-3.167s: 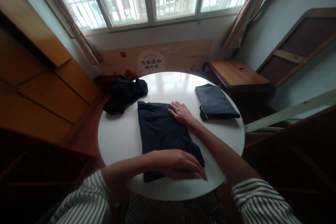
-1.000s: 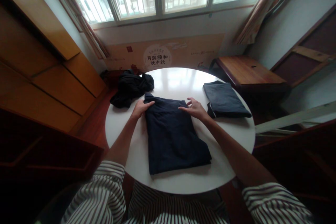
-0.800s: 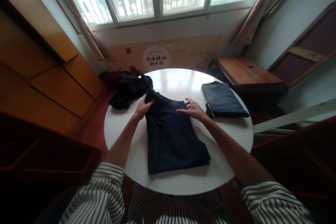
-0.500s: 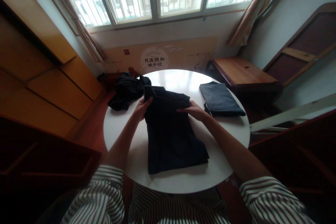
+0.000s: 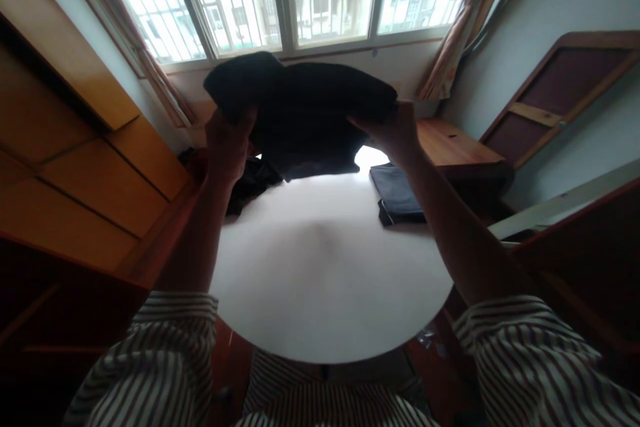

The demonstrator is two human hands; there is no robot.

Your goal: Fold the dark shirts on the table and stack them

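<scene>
A pair of black trousers [image 5: 315,113], as far as the dark cloth shows its kind, hangs folded in the air above the far part of the table. My left hand [image 5: 231,140] is closed on its left end, thumb on the near side. At the right end, my right hand [image 5: 393,130] pinches the cloth the same way. Below and left lies a heap of black cloth [image 5: 253,183], partly hidden by my left hand and the trousers. A folded dark garment [image 5: 397,195] rests on the table's right side, partly behind my right forearm.
The round white table [image 5: 325,280] stands before me. Behind it are a barred window [image 5: 330,0] and curtains [image 5: 447,60]. A low wooden table [image 5: 457,143] stands at the back right, and wooden cabinets [image 5: 90,167] line the left.
Both hands have lifted the black trousers off the table and moved them up and away from me. The cloth heap and the folded garment stay on the table.
</scene>
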